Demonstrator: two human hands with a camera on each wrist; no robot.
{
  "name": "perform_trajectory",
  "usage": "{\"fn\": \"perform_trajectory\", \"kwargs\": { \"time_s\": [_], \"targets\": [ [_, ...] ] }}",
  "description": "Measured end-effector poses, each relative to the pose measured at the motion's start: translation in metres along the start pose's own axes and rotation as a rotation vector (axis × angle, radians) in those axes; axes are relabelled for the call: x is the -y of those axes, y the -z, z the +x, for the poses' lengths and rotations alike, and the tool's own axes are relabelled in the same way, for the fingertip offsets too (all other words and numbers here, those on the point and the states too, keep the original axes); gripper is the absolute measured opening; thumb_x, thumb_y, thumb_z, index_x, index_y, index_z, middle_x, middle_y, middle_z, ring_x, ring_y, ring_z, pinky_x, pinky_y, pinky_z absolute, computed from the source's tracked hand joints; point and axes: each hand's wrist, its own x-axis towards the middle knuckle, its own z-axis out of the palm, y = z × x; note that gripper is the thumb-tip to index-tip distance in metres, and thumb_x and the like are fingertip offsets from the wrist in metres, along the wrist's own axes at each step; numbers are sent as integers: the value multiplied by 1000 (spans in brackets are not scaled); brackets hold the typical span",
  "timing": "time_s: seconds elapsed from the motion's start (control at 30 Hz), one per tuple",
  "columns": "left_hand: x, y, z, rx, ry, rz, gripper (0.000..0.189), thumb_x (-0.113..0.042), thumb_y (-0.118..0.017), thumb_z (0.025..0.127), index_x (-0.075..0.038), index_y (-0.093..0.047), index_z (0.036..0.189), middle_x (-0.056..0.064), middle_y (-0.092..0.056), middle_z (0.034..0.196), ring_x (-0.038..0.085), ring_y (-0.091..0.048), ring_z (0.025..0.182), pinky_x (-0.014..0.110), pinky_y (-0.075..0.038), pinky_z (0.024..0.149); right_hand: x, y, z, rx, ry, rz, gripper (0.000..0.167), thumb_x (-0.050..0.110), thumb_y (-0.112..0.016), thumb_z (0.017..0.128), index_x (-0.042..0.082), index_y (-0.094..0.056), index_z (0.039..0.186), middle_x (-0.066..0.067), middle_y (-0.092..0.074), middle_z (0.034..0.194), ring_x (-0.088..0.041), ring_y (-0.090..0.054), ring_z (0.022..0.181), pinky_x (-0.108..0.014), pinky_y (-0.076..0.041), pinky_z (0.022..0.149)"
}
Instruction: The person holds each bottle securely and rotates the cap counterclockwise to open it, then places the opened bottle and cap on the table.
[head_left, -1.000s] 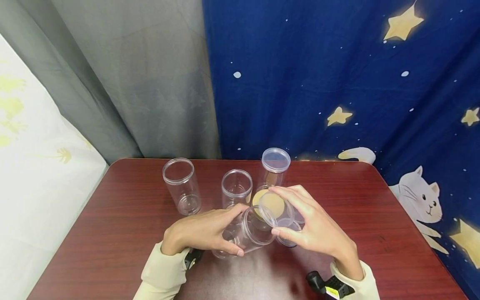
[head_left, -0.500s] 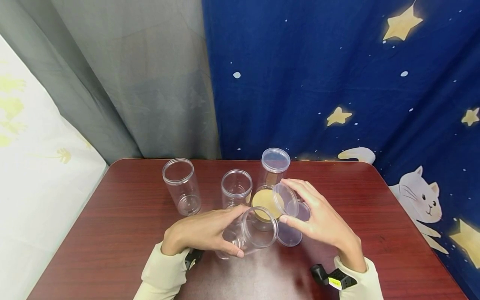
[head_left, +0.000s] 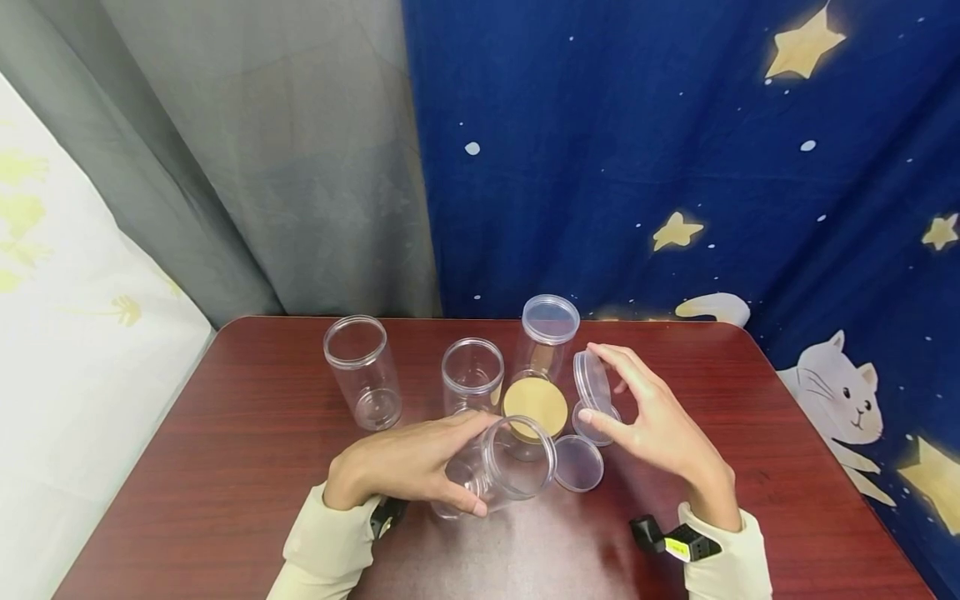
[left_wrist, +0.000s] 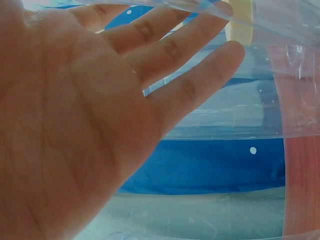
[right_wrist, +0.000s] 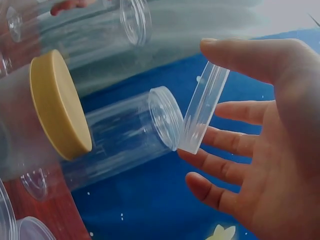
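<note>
My left hand (head_left: 420,458), loosely curved, grips a tilted clear jar (head_left: 489,473) just in front of the yellow-lidded jar (head_left: 536,402). My right hand (head_left: 663,429), partly spread, pinches a clear lid (head_left: 592,381) on edge near two flat lids (head_left: 579,464).

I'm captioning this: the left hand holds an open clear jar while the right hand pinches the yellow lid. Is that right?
Not quite: the right hand pinches a clear lid, not yellow, as the right wrist view shows. The left hand does hold an open clear jar.
</note>
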Motion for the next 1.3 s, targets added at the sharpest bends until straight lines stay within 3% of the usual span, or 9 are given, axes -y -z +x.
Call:
{"fn": "perform_trajectory", "kwargs": {
  "time_s": [0.23, 0.47, 0.7, 0.83, 1.3],
  "targets": [
    [1, -2, 2, -1, -35, -6, 85, -51, -80, 78, -23, -40, 148, -13, -46, 145, 1, -43, 131, 29, -38, 111, -11, -1, -1, 5, -59, 10, 76, 18, -81, 81, 17, -44, 147, 0, -54, 134, -14, -54, 98, -22, -46, 80],
    [1, -1, 0, 15, 6, 18, 85, -51, -80, 77, -26, -39, 148, -12, -49, 142, 2, -47, 127, 30, -41, 108, -21, -2, 0, 28, -121, 30, 78, 16, -82, 80, 13, -43, 147, -3, -57, 129, -14, -56, 104, -28, -51, 83],
    [2, -1, 0, 25, 15, 35, 83, -50, -80, 78, -28, -39, 146, -12, -52, 138, 1, -50, 123, 29, -43, 105, -31, -4, 0, 49, -178, 83, 80, 15, -83, 79, 11, -41, 148, -7, -56, 131, -28, -61, 110, -37, -55, 85],
    [2, -1, -1, 34, 24, 46, 80, -50, -81, 78, -31, -39, 143, -13, -55, 132, 0, -53, 117, 28, -45, 101, -36, -6, -1, 58, -206, 104, 81, 15, -83, 80, 11, -40, 149, -9, -55, 132, -30, -63, 110, -43, -55, 88],
    [6, 1, -5, 23, 70, 41, 85, -51, -79, 79, -22, -36, 147, -5, -59, 131, 3, -55, 119, 31, -44, 104, -59, -9, -4, 24, -276, 112, 79, 22, -78, 87, 25, -35, 154, -12, -51, 135, -32, -62, 116, -49, -54, 89]
  ]
}}
